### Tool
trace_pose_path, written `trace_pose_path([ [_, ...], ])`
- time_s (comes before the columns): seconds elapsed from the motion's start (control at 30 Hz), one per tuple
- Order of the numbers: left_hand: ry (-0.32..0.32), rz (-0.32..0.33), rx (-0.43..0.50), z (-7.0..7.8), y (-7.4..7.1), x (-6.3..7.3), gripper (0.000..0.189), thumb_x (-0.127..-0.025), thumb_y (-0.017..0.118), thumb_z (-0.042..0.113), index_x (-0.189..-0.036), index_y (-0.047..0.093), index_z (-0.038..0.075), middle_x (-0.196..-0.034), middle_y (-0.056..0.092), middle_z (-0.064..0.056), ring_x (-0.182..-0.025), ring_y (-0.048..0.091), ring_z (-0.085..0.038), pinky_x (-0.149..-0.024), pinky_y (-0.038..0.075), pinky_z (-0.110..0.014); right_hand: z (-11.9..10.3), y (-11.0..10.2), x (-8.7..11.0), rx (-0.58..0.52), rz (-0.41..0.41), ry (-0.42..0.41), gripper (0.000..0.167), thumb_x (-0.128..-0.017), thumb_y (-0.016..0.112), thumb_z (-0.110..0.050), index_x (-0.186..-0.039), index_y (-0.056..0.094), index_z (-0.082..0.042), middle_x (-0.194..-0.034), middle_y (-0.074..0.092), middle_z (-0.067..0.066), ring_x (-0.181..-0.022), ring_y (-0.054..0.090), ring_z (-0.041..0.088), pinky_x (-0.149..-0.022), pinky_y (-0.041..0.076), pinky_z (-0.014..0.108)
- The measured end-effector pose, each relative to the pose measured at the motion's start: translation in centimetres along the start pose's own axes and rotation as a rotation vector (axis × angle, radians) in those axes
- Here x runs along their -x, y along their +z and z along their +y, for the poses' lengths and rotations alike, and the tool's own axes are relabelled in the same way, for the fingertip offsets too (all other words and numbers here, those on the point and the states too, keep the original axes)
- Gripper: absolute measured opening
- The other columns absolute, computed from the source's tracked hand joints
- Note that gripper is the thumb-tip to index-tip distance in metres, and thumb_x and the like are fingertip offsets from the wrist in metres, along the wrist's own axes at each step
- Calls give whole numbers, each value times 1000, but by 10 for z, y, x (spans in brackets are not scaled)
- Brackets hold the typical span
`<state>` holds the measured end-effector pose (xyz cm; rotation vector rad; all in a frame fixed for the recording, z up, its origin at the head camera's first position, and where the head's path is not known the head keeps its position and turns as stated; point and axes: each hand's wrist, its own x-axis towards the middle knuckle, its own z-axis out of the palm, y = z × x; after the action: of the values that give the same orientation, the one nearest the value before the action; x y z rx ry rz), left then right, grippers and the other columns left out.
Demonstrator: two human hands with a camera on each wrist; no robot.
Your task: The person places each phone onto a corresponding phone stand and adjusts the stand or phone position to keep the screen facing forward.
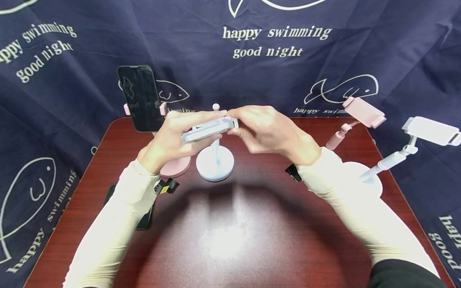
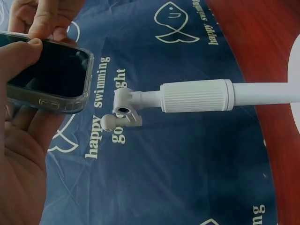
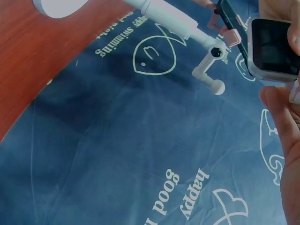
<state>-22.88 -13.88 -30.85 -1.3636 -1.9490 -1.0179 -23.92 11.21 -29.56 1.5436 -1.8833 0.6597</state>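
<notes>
Above the middle of the table, my left hand (image 1: 168, 136) grips a dark-screened phone (image 2: 58, 70) in a clear case, fingers on one face and thumb on the other. My right hand (image 1: 275, 130) pinches a white clip (image 1: 235, 123) at the phone's right end; most of that clip is hidden behind the phone and fingers. Just behind the phone stands a white phone stand (image 1: 215, 166) with a ribbed collar (image 2: 197, 96) and a bare ball (image 2: 108, 123) at its tip. The phone and the stand's ball are apart in the left wrist view.
Back left, a pink stand (image 1: 175, 168) holds an upright black phone (image 1: 141, 98). Another dark phone (image 1: 145, 220) lies partly under my left sleeve. A pink holder (image 1: 363, 112) and a white holder (image 1: 432, 130) stand on the right. A printed navy cloth (image 1: 201, 72) hangs behind the table.
</notes>
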Motion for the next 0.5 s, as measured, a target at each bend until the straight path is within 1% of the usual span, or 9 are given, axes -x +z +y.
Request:
trace_pose_path([
  [0.1, -4, -5, 27, 3, -3, 1, 44, -79, 85, 3, -122, 74, 0, -114, 78, -8, -97, 76, -18, -92, 56, -23, -3, 0, -2, 15, -21, -16, 24, -92, 73, -8, -112, 67, 5, -96, 74, 8, -83, 70, 21, -83, 59, 35],
  [0.17, -18, 0, 41, 5, -6, 1, 44, -78, 85, 1, -121, 75, 1, -115, 78, -8, -99, 76, -17, -93, 56, -23, -4, 0, -3, 20, -26, -16, 23, -93, 72, -8, -112, 68, 4, -95, 73, 7, -81, 68, 20, -82, 58, 34],
  [0.27, -33, -2, 29, 6, -10, 3, 43, -78, 86, 3, -119, 75, 1, -112, 79, -7, -98, 76, -16, -93, 55, -23, -5, 0, -2, 10, -30, -7, 22, -93, 71, -9, -111, 69, 4, -92, 72, 6, -77, 65, 19, -79, 58, 34],
  [0.4, -70, 12, -5, 3, -10, 3, 41, -77, 89, 9, -115, 76, 1, -103, 80, -5, -91, 77, -13, -89, 56, -21, -4, -1, -1, -18, 2, 31, 23, -91, 74, -8, -110, 70, 4, -90, 72, 7, -74, 63, 17, -73, 57, 33],
  [0.43, -81, 25, -11, 3, -10, 3, 41, -76, 90, 11, -114, 77, 2, -101, 80, -4, -89, 77, -13, -87, 56, -20, -4, 0, -1, -33, 7, 44, 23, -90, 74, -8, -110, 71, 3, -89, 72, 6, -74, 63, 17, -73, 56, 32],
  [0.5, -106, 51, -18, 2, -9, 4, 41, -74, 92, 12, -112, 78, 2, -98, 81, -3, -86, 77, -12, -83, 55, -18, -4, 1, -2, -59, 1, 67, 17, -90, 73, -7, -104, 71, 1, -86, 70, 5, -73, 61, 15, -69, 53, 28],
])
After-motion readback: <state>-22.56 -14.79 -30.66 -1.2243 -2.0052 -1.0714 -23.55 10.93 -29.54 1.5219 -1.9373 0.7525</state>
